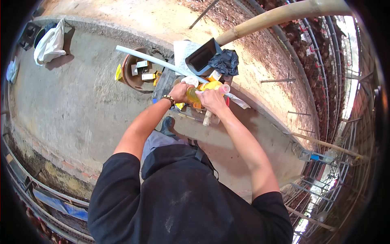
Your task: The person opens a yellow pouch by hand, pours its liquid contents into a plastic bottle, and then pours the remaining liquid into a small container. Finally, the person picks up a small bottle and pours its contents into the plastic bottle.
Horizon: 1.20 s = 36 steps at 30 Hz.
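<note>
A yellow-tinted, see-through container (192, 96) is between my two hands; it looks like a bottle or jar, too small to tell which. My left hand (178, 92), with a beaded bracelet at the wrist, is closed around its left side. On its right side, my right hand (212, 100) is closed with the fingers pressed against it. Just beyond my hands are a yellow-orange object (209, 85) and a pinkish clear cylinder (224, 88). A round white lid-like thing (190, 80) lies close to my left fingers. My fingertips are partly hidden.
A long pale pipe (150, 58) slants over a round brown tub (129, 74) holding small boxes. Beyond stand a dark open bin (200, 57) and a crumpled black bag (224, 62). A bamboo pole (280, 15) crosses the upper right. A white sack (51, 45) sits far left.
</note>
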Tool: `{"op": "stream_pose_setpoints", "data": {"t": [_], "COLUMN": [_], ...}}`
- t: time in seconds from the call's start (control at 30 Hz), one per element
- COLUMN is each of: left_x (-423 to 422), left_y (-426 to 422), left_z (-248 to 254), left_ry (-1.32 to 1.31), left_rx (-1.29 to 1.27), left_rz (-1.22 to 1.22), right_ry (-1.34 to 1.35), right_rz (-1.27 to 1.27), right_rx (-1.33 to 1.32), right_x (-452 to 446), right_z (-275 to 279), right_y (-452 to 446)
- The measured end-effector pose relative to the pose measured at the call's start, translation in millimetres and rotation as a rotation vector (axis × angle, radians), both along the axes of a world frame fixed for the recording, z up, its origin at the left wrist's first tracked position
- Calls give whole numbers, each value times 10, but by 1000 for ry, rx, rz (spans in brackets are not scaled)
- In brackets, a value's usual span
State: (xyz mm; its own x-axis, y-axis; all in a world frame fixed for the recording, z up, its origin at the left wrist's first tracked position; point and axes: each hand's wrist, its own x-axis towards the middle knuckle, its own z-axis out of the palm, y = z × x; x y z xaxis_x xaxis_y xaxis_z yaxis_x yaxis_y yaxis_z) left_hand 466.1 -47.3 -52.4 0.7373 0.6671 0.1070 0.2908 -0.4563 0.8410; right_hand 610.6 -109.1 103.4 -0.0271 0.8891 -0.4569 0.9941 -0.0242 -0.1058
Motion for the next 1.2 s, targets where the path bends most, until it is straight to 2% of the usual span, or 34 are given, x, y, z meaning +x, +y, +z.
{"op": "stream_pose_setpoints", "data": {"t": [0.03, 0.13, 0.23, 0.33, 0.43, 0.53, 0.63, 0.77, 0.87, 0.97, 1.03, 1.1, 1.17, 1.2], "left_x": [-7, -43, -13, 4, 42, 37, 80, -20, -137, -324, -387, -315, -324, -332], "left_y": [15, -10, -12, -50, -80, -92, -154, -183, -177, -113, -60, -119, -107, -98], "left_z": [8, -27, -68, -66, -8, 109, 138, 618, 1072, 1759, 2203, 2531, 2723, 2828], "left_ry": [-7, -39, -93, -93, -70, -82, -92, -146, -221, -386, -393, -630, -684, -695], "left_rx": [1, -4, -6, -30, -36, -58, -102, -80, 19, -413, -567, -699, -823, -856], "left_rz": [-3, -8, -1, 15, 32, 58, 72, 99, 61, -225, -386, -404, -505, -561], "right_ry": [-46, 1, 248, 153, -52, 165, 354, 140, 120, 380, 912, 1558, 1789, 1818], "right_rz": [-61, -198, -42, -15, -144, -78, 71, 38, 164, 245, 116, -89, -59, 35], "right_rx": [-113, -65, 257, 169, 4, 273, 345, 233, 305, 453, 629, 466, 181, 44], "right_x": [-37, -46, -12, 86, -19, 25, 184, 80, 60, 32, -137, -345, -322, -256], "right_z": [48, 34, 66, -58, 129, 238, 212, 632, 1056, 1553, 1756, 2051, 2446, 2589], "right_y": [62, 55, -74, -148, -99, -211, -273, -259, -260, -185, -67, 28, 93, 177]}}
